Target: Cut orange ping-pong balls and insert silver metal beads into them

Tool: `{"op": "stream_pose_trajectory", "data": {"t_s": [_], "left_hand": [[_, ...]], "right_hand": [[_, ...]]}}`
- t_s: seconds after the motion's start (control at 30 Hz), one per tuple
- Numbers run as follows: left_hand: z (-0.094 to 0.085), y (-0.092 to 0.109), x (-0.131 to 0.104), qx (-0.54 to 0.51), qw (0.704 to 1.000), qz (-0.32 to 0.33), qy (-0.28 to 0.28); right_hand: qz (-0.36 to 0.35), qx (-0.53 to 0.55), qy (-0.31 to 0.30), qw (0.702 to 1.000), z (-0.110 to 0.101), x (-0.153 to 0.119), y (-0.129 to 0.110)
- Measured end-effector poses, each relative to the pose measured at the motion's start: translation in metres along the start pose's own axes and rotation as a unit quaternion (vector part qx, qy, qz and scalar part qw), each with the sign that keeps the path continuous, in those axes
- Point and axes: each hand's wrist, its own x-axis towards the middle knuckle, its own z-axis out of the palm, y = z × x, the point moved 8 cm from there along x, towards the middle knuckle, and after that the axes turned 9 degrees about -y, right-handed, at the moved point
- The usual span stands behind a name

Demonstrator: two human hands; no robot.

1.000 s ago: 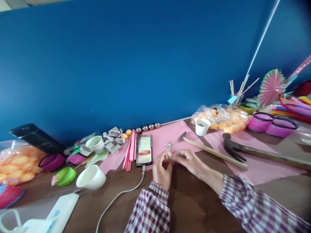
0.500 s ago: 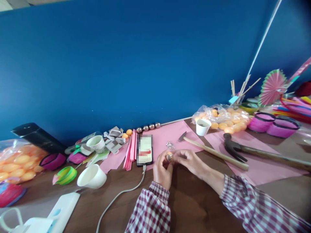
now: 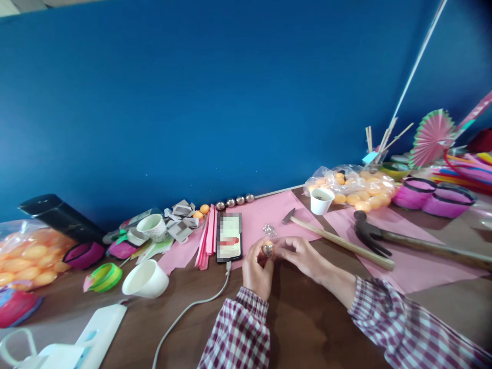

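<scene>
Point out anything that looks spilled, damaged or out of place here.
The small shiny pieces stand out: they lie loose and uncontained on the pink paper, just beyond the ball at your left hand and right hand. They may be there deliberately. Nothing looks clearly damaged.

Pink paper (image 3: 277, 209) on brown table (image 3: 307, 318)

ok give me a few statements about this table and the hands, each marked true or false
1. The left hand holds a small shiny silvery ball. True.
2. The right hand grips the small hammer with the pale wooden handle. False: it is at the ball.
3. Four round metallic balls sit in a row before the blue wall. True.
4. The round, pleated pink fan has a blue rim. False: the rim is green.
5. The rectangular black phone is left of the hammer. True.
</scene>
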Motion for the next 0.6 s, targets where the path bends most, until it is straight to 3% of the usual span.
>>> {"op": "stream_pose_trajectory", "data": {"t_s": [0.33, 0.6], "left_hand": [[0.000, -0.004, 0.000, -0.004, 1.000, 0.004, -0.005], [0.002, -0.001, 0.001, 0.011, 1.000, -0.001, -0.023]], "right_hand": [[0.006, 0.006, 0.000, 1.000, 0.002, -0.002, -0.011], [0.038, 0.011, 0.010, 0.999, 0.000, -0.002, -0.005]]}}
